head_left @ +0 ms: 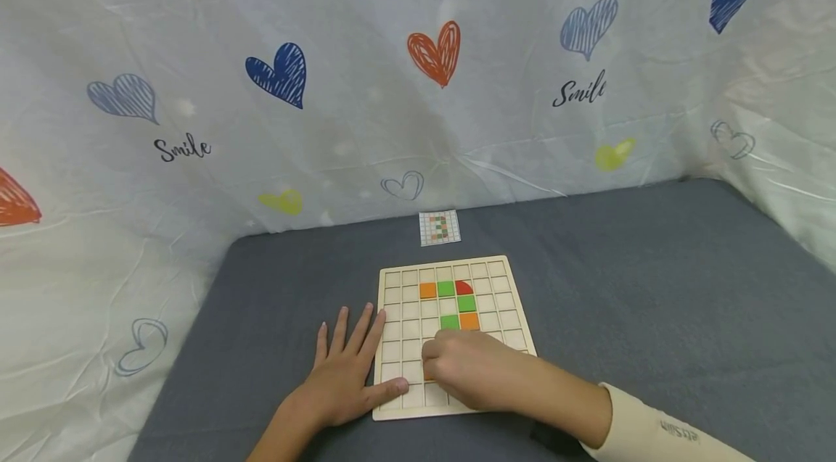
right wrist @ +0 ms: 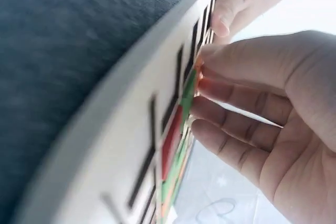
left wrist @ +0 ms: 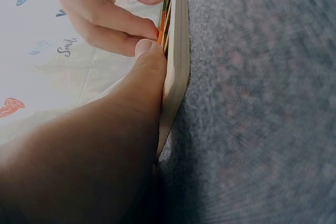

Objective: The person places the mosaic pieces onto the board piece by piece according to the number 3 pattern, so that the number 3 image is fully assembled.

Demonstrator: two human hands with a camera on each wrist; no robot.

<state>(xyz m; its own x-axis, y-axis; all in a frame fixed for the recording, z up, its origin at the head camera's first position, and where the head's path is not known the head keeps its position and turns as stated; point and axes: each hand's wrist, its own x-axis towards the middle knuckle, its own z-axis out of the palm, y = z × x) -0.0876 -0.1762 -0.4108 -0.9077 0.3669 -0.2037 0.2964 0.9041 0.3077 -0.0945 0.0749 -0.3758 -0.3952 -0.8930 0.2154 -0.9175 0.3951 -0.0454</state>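
Observation:
A pale wooden grid board [head_left: 392, 331] lies on the table in the head view. My left hand [head_left: 342, 382] is spread flat at its left side, the thumb resting on the lower-left squares and the index fingertip at the left edge. Over the lower middle of the board, my right hand [head_left: 473, 368] pinches an orange square tile [head_left: 427, 373] low at the grid between thumb and index finger. Above it sit green tiles [head_left: 466, 303], other orange tiles [head_left: 427, 291] and a red quarter-round tile [head_left: 463, 288]. In the right wrist view, a red tile [right wrist: 171, 140] lies beside green ones.
A small printed card [head_left: 440, 228] with a coloured grid pattern lies behind the board. Dark grey cloth [head_left: 640, 288] covers the table. A white curtain [head_left: 353, 135] with hearts and "Smile" lettering hangs behind it and along both sides.

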